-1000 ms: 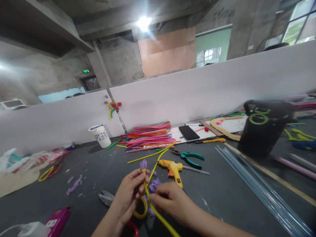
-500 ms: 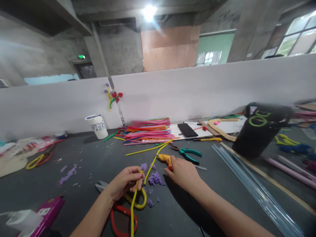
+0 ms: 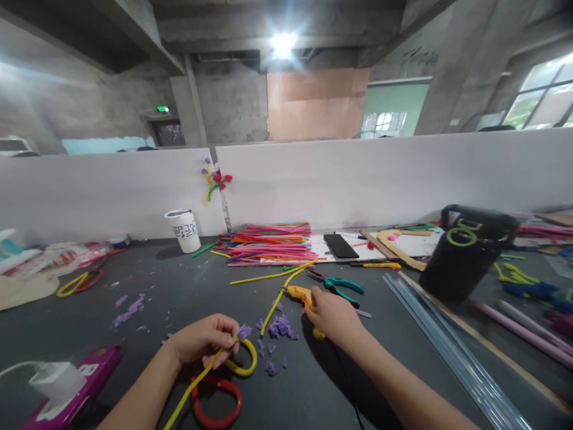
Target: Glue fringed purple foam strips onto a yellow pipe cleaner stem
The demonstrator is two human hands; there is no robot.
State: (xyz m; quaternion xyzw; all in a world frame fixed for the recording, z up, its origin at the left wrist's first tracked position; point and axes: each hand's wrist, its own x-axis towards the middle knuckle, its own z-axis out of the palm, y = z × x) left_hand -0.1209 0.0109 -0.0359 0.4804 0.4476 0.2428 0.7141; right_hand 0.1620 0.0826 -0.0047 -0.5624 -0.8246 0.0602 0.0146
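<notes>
Pinched in the fingers of my left hand [image 3: 203, 340] is a yellow pipe cleaner [image 3: 190, 388] with a small purple tuft [image 3: 244, 332] at its tip. Its other end runs down toward the lower edge of the view. My right hand [image 3: 335, 315] is closed around a yellow and orange glue gun [image 3: 299, 293], whose nozzle points left. Beneath my left hand lie large scissors with red and yellow handles [image 3: 254, 358]; their blades are mostly hidden. Loose purple bits [image 3: 281, 326] are scattered between my hands, beside another yellow pipe cleaner [image 3: 274, 307].
Behind are a bundle of coloured pipe cleaners [image 3: 273, 245], a phone [image 3: 341, 245] and a white cup [image 3: 184, 232]. Teal-handled pliers [image 3: 342, 283] lie past my right hand. Clear rods [image 3: 447, 340] and a black bottle [image 3: 468, 257] stand right; a purple power strip [image 3: 96, 373] sits left.
My left hand has shifted left and slightly down with the pipe cleaner, which now slants more. The glue gun stays in my right hand. The camera has tilted up slightly.
</notes>
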